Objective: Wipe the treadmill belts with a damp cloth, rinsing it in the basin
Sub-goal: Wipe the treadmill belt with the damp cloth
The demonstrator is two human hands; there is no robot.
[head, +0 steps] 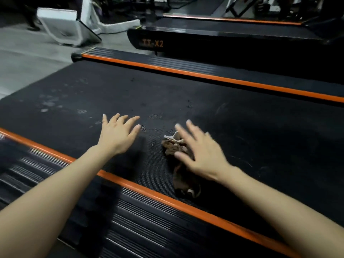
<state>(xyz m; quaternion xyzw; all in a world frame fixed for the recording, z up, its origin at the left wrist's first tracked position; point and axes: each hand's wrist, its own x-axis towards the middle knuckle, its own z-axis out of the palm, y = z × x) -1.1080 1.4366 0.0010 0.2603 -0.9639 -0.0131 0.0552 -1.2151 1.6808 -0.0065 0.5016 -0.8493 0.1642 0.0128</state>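
Head view: 2 hands, 1 cloth, 1 belt up close, no basin in shot.

Head cam, looking down: left hand (117, 135) hovers over the treadmill belt (186, 94) w/ fingers spread, nothing in it. Right hand (199, 151) (motion-blurred) also has fingers splayed wide, not gripping; it sits over the brown cloth (178, 164), covering its right edge, can't tell if the palm presses on it. Cloth is 1 crumpled wad lying on the belt near the near orange stripe (149, 190), just right of the left hand. 2 orange stripes run along this belt, near & far (204, 76). Pale smudges mark the belt at left. A 2nd treadmill (204, 40) marked "X2" stands beyond, a 3rd stripe behind that. Grey floor (28, 58) far left.
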